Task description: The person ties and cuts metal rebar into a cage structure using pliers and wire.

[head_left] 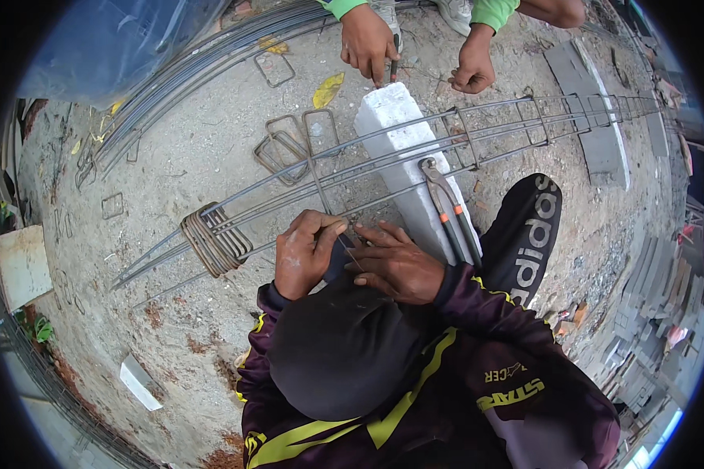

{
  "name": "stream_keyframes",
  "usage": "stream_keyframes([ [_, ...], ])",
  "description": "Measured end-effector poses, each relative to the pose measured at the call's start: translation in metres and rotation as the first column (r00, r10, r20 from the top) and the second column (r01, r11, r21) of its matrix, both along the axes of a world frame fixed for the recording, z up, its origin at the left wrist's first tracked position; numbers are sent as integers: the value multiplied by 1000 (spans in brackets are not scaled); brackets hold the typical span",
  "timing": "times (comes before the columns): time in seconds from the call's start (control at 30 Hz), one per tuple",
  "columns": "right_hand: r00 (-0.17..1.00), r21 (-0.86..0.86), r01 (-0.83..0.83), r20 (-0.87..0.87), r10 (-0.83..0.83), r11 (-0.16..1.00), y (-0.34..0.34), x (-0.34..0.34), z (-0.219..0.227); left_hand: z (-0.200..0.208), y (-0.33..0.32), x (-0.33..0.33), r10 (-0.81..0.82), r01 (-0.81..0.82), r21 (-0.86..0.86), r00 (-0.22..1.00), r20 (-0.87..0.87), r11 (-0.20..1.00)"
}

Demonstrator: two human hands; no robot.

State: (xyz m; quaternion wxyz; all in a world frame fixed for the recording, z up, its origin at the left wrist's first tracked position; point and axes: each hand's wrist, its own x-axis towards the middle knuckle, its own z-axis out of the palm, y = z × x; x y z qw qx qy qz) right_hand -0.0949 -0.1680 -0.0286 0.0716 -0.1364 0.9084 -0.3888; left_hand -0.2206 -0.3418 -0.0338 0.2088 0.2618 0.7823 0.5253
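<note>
My left hand (303, 252) is closed in a pinch, with a thin tie wire (350, 254) at its fingertips. Opposite it, my right hand (399, 266) has bent fingers around the same wire. Both hands are just on the near side of a long steel rebar cage (438, 144). One upright rectangular stirrup (318, 176) crosses the bars right beyond my fingers. A bundle of stirrups (215, 238) hangs around the bars to the left. Pincers (450, 211) with orange and black handles lie on a white block (403, 184) beneath the bars.
A co-worker's hand (368, 43) holds a dark-handled tool at the block's far end; their other hand (474, 64) is closed nearby. Loose stirrups (285, 148) and long rods (176, 66) lie on the ground. A grey slab (590, 117) supports the cage's right part.
</note>
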Motion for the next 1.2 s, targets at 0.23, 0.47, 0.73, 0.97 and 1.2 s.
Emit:
stream_keyframes([
  [0.23, 862, -425, 205, 506, 44, 882, 16, -5, 6, 22, -5, -20, -174, 119, -212, 948, -265, 970],
  [0.47, 832, -465, 279, 554, 31, 840, 14, 16, -13, -7, 0, -56, -399, 69, -559, 772, -495, 826],
  [0.73, 596, -597, 683, 789, 151, 421, 21, 23, -25, -12, 33, -52, -392, 96, -502, 754, -527, 860],
  [0.97, 672, -560, 572, 739, 50, 600, 5, 24, -45, -9, 33, -50, -337, 79, -464, 794, -506, 882],
  [1.2, 591, -390, 661, 797, -124, 641, 9, 32, -42, -24, 28, -48, -285, 102, -363, 819, -499, 926],
])
